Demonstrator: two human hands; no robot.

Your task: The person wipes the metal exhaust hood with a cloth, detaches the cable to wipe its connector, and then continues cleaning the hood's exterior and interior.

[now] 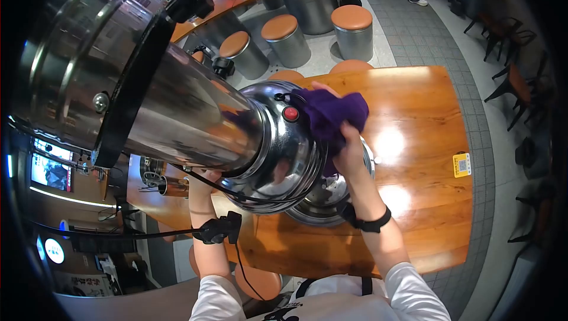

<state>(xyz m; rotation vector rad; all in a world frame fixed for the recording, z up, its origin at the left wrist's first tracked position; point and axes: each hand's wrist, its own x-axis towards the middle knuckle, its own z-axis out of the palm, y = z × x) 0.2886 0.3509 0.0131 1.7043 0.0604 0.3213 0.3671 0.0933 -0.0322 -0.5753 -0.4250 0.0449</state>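
Note:
A shiny metal exhaust hood (278, 161) hangs at the lower end of a wide metal duct pipe (195, 108), above the wooden table. On its rim is a red button (290, 114). My right hand (348, 149) grips a purple cloth (337, 111), which lies against the hood's right side; some of its fingers show at the cloth's edges. My left hand (208, 178) is at the hood's left side, near where the pipe joins it, and its fingers are hidden behind the metal. Beneath the hood a round metal grill fitting (322, 205) is partly covered from view.
The wooden table (426, 114) carries a yellow and white QR code tag (461, 165) at its right. A copper-coloured container (176, 186) stands on the left. Round stools (286, 40) line a counter behind. A black cable (148, 234) runs to my left wrist strap. People's legs show far off.

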